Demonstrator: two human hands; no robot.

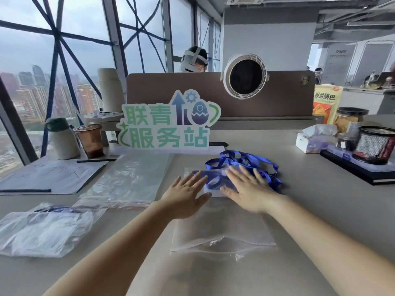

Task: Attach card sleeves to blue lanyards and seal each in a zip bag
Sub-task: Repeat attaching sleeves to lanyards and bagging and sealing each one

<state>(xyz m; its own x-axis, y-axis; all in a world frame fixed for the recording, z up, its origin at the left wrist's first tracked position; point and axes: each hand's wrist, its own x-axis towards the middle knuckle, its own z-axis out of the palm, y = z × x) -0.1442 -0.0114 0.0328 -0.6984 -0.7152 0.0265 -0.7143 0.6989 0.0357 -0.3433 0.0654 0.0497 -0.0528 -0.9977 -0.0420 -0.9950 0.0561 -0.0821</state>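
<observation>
Head view: left hand [185, 195] and right hand [250, 190], fingers [245, 175] straight and spread wide, gripping nothing, press flat on the far end of a clear zip bag [222, 231] lying on the counter [316, 201], over a tangled blue lanyard [210, 175].

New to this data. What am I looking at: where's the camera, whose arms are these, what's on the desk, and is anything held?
There is no machine here. A person works bare-handed, and the single picture comes from a wide-angle camera worn on their head, looking forward and down over a desk. Both arms reach forward. The left hand and right hand lie flat, with straight fingers, over a tangle of blue lanyards on a clear zip bag. Neither hand grips anything. To the left lie a spare bag and a bag with something blue inside. Behind them stand a sign and a drink cup.
</observation>
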